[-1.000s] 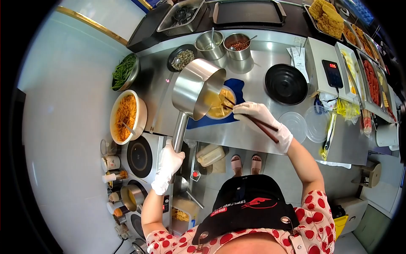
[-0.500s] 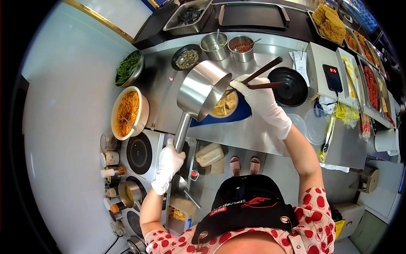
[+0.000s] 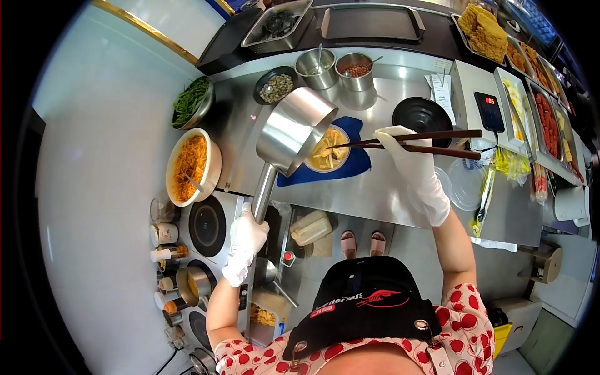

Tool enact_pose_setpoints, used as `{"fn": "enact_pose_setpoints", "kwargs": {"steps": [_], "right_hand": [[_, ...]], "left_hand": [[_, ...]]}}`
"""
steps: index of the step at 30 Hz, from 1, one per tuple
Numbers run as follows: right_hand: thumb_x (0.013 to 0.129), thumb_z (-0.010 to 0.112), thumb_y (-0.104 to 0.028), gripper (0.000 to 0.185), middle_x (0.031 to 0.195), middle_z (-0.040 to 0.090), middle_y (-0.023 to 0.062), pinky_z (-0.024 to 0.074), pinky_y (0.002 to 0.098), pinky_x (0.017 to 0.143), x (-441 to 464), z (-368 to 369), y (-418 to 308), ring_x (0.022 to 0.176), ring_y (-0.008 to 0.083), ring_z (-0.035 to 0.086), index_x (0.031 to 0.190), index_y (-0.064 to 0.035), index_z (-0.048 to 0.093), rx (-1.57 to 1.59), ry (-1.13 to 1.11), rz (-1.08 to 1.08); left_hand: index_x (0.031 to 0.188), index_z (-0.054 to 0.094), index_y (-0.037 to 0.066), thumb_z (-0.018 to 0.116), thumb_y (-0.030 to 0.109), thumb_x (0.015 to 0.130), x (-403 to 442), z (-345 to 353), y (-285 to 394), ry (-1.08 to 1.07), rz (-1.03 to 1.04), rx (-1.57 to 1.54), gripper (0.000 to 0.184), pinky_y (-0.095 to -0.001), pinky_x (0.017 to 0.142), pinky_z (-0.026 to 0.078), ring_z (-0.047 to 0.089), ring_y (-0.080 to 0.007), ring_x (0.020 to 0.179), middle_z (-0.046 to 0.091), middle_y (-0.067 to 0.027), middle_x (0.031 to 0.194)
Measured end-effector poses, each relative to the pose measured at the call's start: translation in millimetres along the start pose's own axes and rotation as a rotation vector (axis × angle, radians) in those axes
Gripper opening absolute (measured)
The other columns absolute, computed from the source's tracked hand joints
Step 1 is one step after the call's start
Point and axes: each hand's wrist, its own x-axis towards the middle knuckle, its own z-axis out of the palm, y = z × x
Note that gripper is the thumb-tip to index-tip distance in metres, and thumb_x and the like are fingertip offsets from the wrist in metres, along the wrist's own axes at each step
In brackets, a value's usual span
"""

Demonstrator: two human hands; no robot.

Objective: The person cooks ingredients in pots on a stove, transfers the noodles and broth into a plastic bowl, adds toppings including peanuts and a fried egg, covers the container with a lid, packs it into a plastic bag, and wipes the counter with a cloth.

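My gloved left hand point(image 3: 247, 240) is closed around the handle of a steel saucepan point(image 3: 289, 128), which is tipped on its side with its mouth toward a bowl. That round bowl point(image 3: 345, 164) holds pale yellowish food pieces point(image 3: 326, 153) and rests on a dark blue cloth point(image 3: 357, 164). In my gloved right hand point(image 3: 406, 156) is a pair of long dark chopsticks point(image 3: 440, 135), their tips over the food in the bowl. Whether the tips grip a piece cannot be made out. The pan's inside is partly hidden.
Beyond the pan stand a black dish of small shellfish-like pieces point(image 3: 276, 87) and two steel pots point(image 3: 356, 70). A black bowl point(image 3: 424, 119) and clear plastic lids point(image 3: 467, 186) lie to the right. At left are a bowl of orange shreds point(image 3: 190, 165) and a cooktop point(image 3: 208, 226).
My right hand has moved right and slightly down, and the chopsticks now lie more level, their tips in plain view over the bowl. The saucepan has shifted slightly left.
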Motion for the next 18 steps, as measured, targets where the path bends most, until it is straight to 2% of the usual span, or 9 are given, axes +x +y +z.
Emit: {"fn": "enact_pose_setpoints", "kwargs": {"steps": [4, 5, 8, 9, 10, 12, 13, 14, 18], "right_hand": [[0.083, 0.067, -0.006, 0.009, 0.076, 0.066, 0.0013, 0.0459, 0.0208, 0.062, -9, 0, 3, 0.067, 0.0051, 0.055, 0.089, 0.0003, 0.068, 0.045, 0.022, -0.016], [0.083, 0.067, -0.006, 0.011, 0.084, 0.067, 0.0047, 0.0476, 0.0222, 0.068, -11, -3, 3, 0.074, 0.0081, 0.058, 0.091, 0.0006, 0.067, -0.014, -0.018, 0.01], [0.082, 0.068, -0.006, 0.014, 0.09, 0.067, 0.0083, 0.0483, 0.0244, 0.073, -15, -1, 14, 0.08, 0.012, 0.06, 0.095, 0.001, 0.066, -0.023, -0.145, -0.166], [0.081, 0.068, -0.006, 0.018, 0.095, 0.067, 0.0112, 0.0481, 0.0266, 0.077, -17, 1, 15, 0.085, 0.0166, 0.062, 0.097, 0.0014, 0.065, -0.046, -0.192, -0.117], [0.081, 0.068, -0.006, 0.017, 0.095, 0.067, 0.0121, 0.049, 0.0281, 0.077, -17, 7, 27, 0.085, 0.0198, 0.063, 0.097, 0.0009, 0.065, -0.06, -0.19, -0.207], [0.081, 0.068, -0.003, 0.016, 0.098, 0.067, 0.0117, 0.0487, 0.0279, 0.08, -24, 10, 32, 0.088, 0.0183, 0.062, 0.096, 0.0004, 0.066, -0.059, -0.258, -0.121], [0.081, 0.068, -0.003, 0.016, 0.099, 0.067, 0.0116, 0.0485, 0.028, 0.081, -29, 12, 35, 0.089, 0.0188, 0.062, 0.097, -0.0002, 0.066, -0.06, -0.275, -0.069], [0.082, 0.067, -0.007, 0.015, 0.096, 0.067, 0.0138, 0.0505, 0.028, 0.076, -30, 15, 37, 0.083, 0.022, 0.064, 0.095, 0.0007, 0.065, -0.086, -0.267, -0.157], [0.079, 0.068, -0.007, 0.016, 0.095, 0.068, 0.0144, 0.0516, 0.0299, 0.076, -34, 13, 2, 0.083, 0.0243, 0.066, 0.094, 0.0, 0.067, -0.223, -0.271, -0.187]], "left_hand": [[0.11, 0.049, -0.01, 0.062, 0.014, 0.073, -3, 1, -2, 0.022, -0.013, 0.025, 0.046, -0.0446, 0.07, 0.052, 0.064, -0.0423, 0.077, 0.063, -0.0304, 0.079], [0.111, 0.048, -0.01, 0.062, 0.014, 0.073, -4, 3, -4, 0.027, -0.018, 0.024, 0.047, -0.0441, 0.07, 0.052, 0.065, -0.0416, 0.077, 0.063, -0.0303, 0.08], [0.113, 0.047, -0.011, 0.065, 0.013, 0.071, -10, 22, -22, 0.039, -0.006, -0.225, 0.051, -0.0401, 0.069, 0.053, 0.066, -0.0364, 0.07, 0.064, -0.0272, 0.082], [0.108, 0.049, -0.009, 0.068, 0.01, 0.071, -12, 23, -20, -0.074, -0.132, -0.439, 0.045, -0.034, 0.059, 0.052, 0.062, -0.0247, 0.059, 0.063, -0.0177, 0.078], [0.106, 0.05, -0.008, 0.067, 0.009, 0.072, -16, 22, -18, -0.124, -0.196, -0.565, 0.042, -0.0318, 0.056, 0.051, 0.06, -0.0214, 0.057, 0.062, -0.0147, 0.075], [0.102, 0.052, -0.004, 0.067, 0.007, 0.073, -30, 16, -11, -0.221, -0.331, -0.819, 0.034, -0.0274, 0.051, 0.048, 0.056, -0.0146, 0.054, 0.059, -0.0086, 0.07], [0.098, 0.053, 0.0, 0.068, 0.006, 0.074, -36, 19, -17, -0.246, -0.349, -1.02, 0.029, -0.0226, 0.045, 0.042, 0.052, -0.0094, 0.051, 0.055, -0.0043, 0.066], [0.099, 0.053, 0.0, 0.068, 0.006, 0.074, -43, 19, -19, -0.262, -0.387, -1.191, 0.03, -0.0227, 0.045, 0.041, 0.051, -0.0098, 0.05, 0.054, -0.004, 0.066], [0.104, 0.051, -0.003, 0.064, 0.006, 0.078, -74, 24, -40, -0.358, -0.432, -1.732, 0.031, -0.0224, 0.047, 0.038, 0.047, -0.0109, 0.05, 0.051, -0.0037, 0.067]]}}
